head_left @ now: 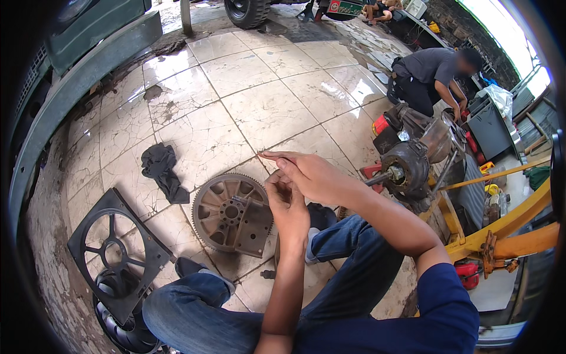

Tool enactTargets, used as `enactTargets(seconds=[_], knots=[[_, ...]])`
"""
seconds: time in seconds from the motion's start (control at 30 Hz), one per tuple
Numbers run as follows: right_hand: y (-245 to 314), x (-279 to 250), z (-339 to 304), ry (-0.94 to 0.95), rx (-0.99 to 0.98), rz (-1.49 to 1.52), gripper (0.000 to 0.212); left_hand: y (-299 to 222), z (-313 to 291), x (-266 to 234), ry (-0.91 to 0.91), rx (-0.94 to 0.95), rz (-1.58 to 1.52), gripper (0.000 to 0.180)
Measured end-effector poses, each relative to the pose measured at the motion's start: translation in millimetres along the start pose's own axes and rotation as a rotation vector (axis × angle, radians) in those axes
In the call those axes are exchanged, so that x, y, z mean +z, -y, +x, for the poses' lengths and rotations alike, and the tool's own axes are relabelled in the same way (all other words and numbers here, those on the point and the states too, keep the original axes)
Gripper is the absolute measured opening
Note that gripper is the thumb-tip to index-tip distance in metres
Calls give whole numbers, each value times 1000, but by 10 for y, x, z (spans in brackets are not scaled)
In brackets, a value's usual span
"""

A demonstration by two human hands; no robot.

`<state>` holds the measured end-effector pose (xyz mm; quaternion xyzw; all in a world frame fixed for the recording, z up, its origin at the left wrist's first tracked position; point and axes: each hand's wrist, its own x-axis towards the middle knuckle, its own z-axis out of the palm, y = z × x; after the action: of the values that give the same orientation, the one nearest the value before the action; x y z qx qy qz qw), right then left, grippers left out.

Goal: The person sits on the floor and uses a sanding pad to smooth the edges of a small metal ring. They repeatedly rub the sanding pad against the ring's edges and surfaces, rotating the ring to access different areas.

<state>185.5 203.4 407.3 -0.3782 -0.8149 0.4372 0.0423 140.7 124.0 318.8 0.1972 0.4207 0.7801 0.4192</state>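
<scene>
My right hand (315, 176) is stretched out flat, its straight fingers pointing left. Just beneath it, my left hand (287, 203) has its fingers curled in close to the right palm; whatever they may hold is hidden. Both hands hover at the right edge of a toothed flywheel (207, 207), which lies flat on the tiles. A rusty rectangular metal plate (252, 229) with holes rests on the flywheel's lower right part, beside my left wrist. A crumpled black cloth (162, 171) lies on the floor to the flywheel's left.
A black fan shroud (154, 259) leans at the lower left over a dark round part. On the right stand a greasy axle assembly (407, 165) and a yellow steel frame (501, 230). Farther back a person (430, 76) crouches over parts. A vehicle tyre (247, 12) shows at the top.
</scene>
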Motion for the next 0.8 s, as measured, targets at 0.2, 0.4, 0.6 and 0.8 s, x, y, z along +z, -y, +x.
enactTargets(seconds=[0.2, 0.4, 0.6, 0.8], knots=[[-167, 119, -54, -164, -382, -250, 39, -21, 76, -1, -100, -32, -77, 26], [-61, 19, -36, -71, -156, -82, 39, 40, 69, -11, -116, -40, -70, 29], [12, -4, -19, -13, 6, 36, 40, 48, 17, 3, -53, 14, 8, 24], [-225, 108, -46, -248, -483, -239, 40, -62, 97, 28, -137, -58, -138, 26]])
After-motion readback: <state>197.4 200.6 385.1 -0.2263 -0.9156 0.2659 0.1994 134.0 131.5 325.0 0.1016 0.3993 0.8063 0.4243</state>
